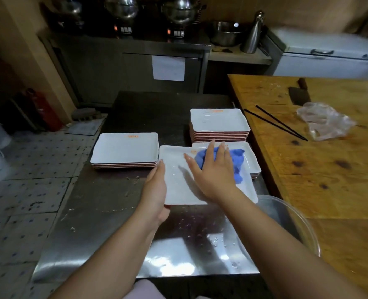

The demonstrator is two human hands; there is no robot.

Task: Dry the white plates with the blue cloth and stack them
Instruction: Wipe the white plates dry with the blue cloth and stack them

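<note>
My left hand (155,190) grips the near-left edge of a white rectangular plate (176,180), held above the wet steel table (105,223). My right hand (213,171) lies flat with straight fingers on the blue cloth (236,162), pressing it onto that plate. Just behind, partly hidden by the held plate, lies a short stack of white plates (253,162). A low stack of white plates (125,149) stands at the left. A taller stack of white plates (219,124) stands behind at the right.
A clear basin (295,225) sits at the table's near right. To the right stands a wooden table (329,169) with black chopsticks (275,121), a cleaver (298,93) and a clear plastic bag (325,121). Tiled floor lies at the left.
</note>
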